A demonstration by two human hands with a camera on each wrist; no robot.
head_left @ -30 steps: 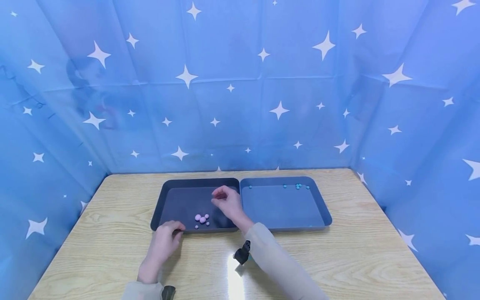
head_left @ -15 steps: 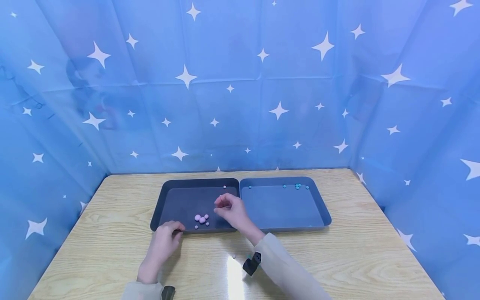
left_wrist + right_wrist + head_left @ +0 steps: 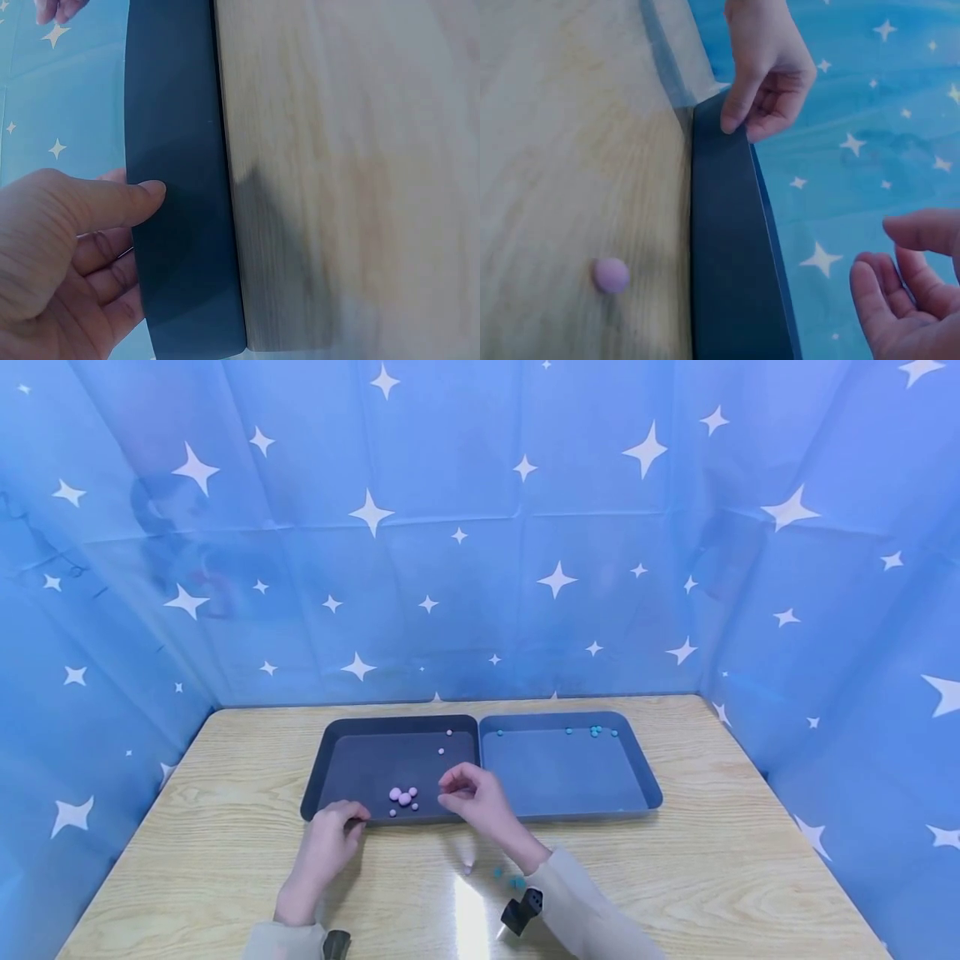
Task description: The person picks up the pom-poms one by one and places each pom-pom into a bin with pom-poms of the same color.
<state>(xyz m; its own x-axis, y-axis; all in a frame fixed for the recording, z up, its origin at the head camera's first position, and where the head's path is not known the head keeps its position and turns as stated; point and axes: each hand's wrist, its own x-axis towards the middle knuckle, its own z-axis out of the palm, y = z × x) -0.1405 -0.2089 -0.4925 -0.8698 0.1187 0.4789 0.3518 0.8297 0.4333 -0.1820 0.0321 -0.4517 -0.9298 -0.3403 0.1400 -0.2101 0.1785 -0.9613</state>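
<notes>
Pink balls (image 3: pixel 405 799), smoothly round, dot a dark rectangular tray (image 3: pixel 371 762).

Room behind pink balls (image 3: pixel 405 799), tray walls (image 3: pixel 401 725) around

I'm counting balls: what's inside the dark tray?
The dark tray shows seven pink balls: five nearer the person, two toward back right. The right hand covers part of its right side, the left hand part of its near edge; what's behind them can't be seen.
</notes>
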